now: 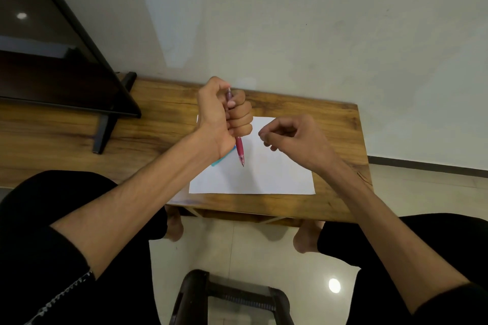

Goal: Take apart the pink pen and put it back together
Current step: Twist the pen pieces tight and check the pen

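Note:
My left hand (224, 116) is wrapped in a fist around the pink pen (239, 150), held upright above the white sheet of paper (277, 179). The pen's tip points down toward the paper and its clicker end sticks out above my thumb. My right hand (293, 137) hovers a short way to the right of the pen, fingers loosely curled and pinched together; whether it holds a small part I cannot tell. A turquoise object (221, 161) lies on the paper, mostly hidden under my left wrist.
The paper lies on a low wooden table (158, 140) against a pale wall. A dark screen on black legs (66, 66) stands on the table's left part. My knees and feet are below the table's front edge, with a dark stool (232, 295) between them.

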